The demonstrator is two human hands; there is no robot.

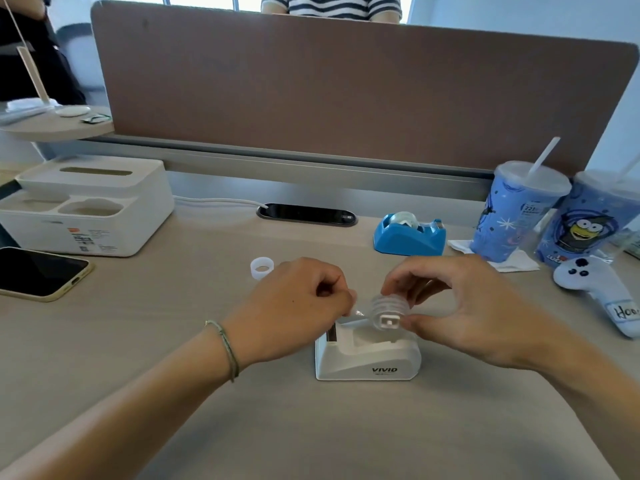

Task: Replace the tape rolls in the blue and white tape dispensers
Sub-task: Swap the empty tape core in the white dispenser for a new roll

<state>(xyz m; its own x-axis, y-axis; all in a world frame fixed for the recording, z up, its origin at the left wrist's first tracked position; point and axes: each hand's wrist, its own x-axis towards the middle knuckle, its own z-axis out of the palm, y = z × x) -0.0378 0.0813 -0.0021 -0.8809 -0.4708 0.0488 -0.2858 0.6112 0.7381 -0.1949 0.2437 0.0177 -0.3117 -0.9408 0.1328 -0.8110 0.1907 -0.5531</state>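
The white tape dispenser (367, 358) marked VIVID stands on the desk in front of me. Just above its cradle, my right hand (460, 306) holds a clear tape roll (386, 310) on a white spindle, gripped between thumb and fingers. My left hand (298, 306) pinches the loose end of the tape (356, 312) pulled left from the roll, over the dispenser's cutter end. Farther back to the right sits the blue tape dispenser (408, 237) with a roll in it. An empty white tape core (262, 268) lies on the desk behind my left hand.
A phone (38, 271) lies at the left edge, with a white tissue-box organiser (86, 206) behind it. Two blue drink cups (512, 213) with straws and a white-blue controller-shaped toy (595, 289) stand at the right. A brown partition (346, 91) closes off the back.
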